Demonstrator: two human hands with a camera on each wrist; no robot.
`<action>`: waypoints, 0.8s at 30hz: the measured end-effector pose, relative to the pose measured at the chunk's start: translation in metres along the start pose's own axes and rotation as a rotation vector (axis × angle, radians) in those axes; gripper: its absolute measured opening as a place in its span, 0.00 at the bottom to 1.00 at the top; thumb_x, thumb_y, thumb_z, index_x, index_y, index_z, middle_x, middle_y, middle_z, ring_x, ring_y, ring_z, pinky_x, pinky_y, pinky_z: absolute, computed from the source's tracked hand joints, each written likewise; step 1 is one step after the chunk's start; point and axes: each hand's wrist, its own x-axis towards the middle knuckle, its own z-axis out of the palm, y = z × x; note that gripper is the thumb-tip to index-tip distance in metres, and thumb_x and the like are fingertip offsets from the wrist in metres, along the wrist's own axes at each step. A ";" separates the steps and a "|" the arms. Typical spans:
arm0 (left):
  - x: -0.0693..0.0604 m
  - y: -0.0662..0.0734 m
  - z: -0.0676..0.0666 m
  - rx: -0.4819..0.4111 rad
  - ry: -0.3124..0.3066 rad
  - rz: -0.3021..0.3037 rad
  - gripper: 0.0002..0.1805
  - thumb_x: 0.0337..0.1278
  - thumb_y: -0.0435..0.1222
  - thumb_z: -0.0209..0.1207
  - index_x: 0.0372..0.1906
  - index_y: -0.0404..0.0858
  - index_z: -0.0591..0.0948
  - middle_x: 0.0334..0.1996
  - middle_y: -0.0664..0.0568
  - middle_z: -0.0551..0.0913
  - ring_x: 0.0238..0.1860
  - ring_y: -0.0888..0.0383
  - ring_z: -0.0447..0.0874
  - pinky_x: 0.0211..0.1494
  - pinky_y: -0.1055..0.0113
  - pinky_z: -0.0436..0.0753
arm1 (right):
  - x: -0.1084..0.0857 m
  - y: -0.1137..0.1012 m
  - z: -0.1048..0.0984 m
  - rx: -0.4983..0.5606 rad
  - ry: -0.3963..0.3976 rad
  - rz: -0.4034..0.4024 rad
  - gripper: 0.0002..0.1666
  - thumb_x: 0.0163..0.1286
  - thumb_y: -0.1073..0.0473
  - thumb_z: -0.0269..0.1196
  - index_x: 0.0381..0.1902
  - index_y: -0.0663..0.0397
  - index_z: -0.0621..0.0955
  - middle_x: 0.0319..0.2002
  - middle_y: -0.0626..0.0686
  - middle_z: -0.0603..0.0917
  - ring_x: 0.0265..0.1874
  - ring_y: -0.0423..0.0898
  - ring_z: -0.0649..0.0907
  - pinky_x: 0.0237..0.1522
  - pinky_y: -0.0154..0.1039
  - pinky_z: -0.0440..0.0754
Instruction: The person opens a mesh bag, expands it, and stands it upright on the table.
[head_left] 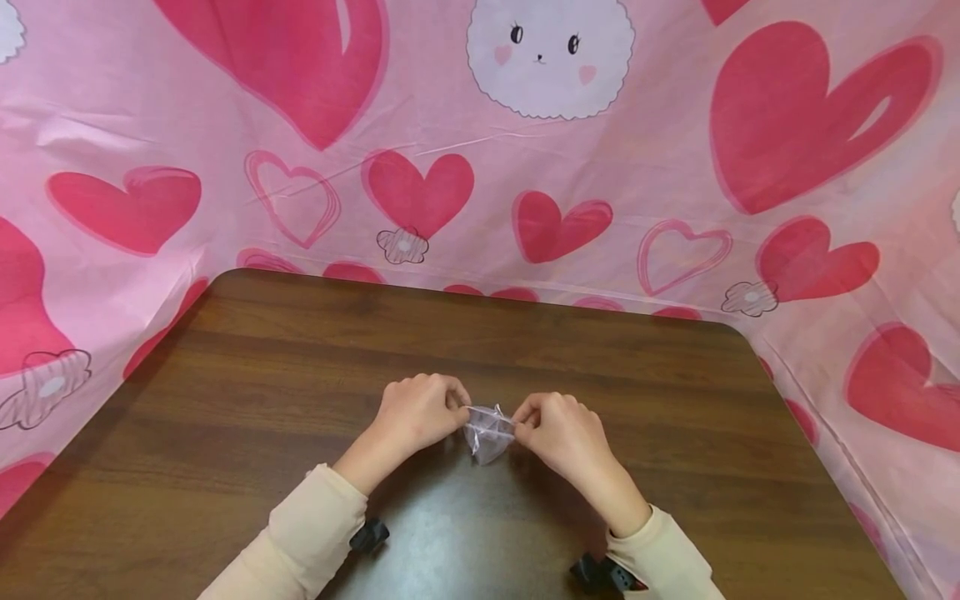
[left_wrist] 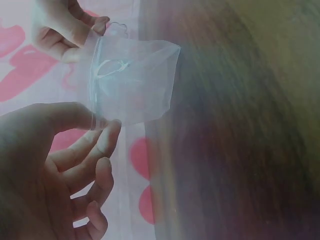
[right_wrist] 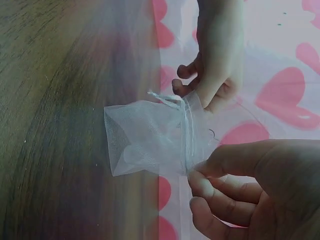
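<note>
A small sheer white drawstring pouch (head_left: 489, 442) hangs between the two hands above the table, its mouth band uppermost in the head view. My left hand (head_left: 423, 410) pinches one top corner between thumb and forefinger. At the opposite corner my right hand (head_left: 558, 431) pinches the band the same way. The pouch (left_wrist: 137, 82) looks thin and see-through in the left wrist view, with a looped white cord at its neck. A cord end juts from the pouch (right_wrist: 145, 135) in the right wrist view. Whether anything lies inside I cannot tell.
Beneath the hands is a dark brown wooden table (head_left: 337, 333) with rounded far corners. A pink cloth (head_left: 525, 158) printed with red hearts rises behind and along both sides. Small black devices (head_left: 370, 534) are strapped at both wrists by the cream sleeves (head_left: 315, 517).
</note>
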 end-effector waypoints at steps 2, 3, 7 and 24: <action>-0.001 0.001 0.001 -0.004 0.006 0.008 0.03 0.53 0.47 0.67 0.32 0.55 0.87 0.21 0.69 0.78 0.24 0.65 0.76 0.29 0.62 0.71 | -0.001 0.001 0.001 0.009 0.007 -0.003 0.04 0.58 0.60 0.70 0.26 0.45 0.86 0.17 0.39 0.76 0.17 0.40 0.73 0.21 0.39 0.69; -0.001 0.001 0.001 -0.003 0.011 0.014 0.04 0.53 0.48 0.68 0.32 0.55 0.87 0.21 0.69 0.79 0.24 0.65 0.76 0.28 0.62 0.71 | -0.001 0.001 0.001 0.019 0.011 -0.008 0.03 0.59 0.60 0.71 0.27 0.45 0.87 0.17 0.39 0.77 0.17 0.39 0.73 0.21 0.39 0.70; -0.001 0.003 0.003 -0.010 0.034 0.037 0.07 0.53 0.52 0.68 0.33 0.56 0.87 0.22 0.70 0.81 0.25 0.65 0.78 0.29 0.61 0.71 | -0.002 0.003 0.003 0.083 0.033 -0.041 0.02 0.61 0.57 0.72 0.31 0.47 0.88 0.20 0.39 0.79 0.18 0.38 0.73 0.23 0.39 0.71; -0.004 0.001 0.002 -0.020 0.058 0.038 0.12 0.55 0.56 0.66 0.40 0.58 0.87 0.31 0.71 0.85 0.35 0.61 0.84 0.34 0.59 0.74 | -0.004 0.010 0.000 0.129 0.136 -0.043 0.05 0.63 0.53 0.71 0.36 0.45 0.88 0.27 0.41 0.85 0.27 0.40 0.79 0.31 0.42 0.76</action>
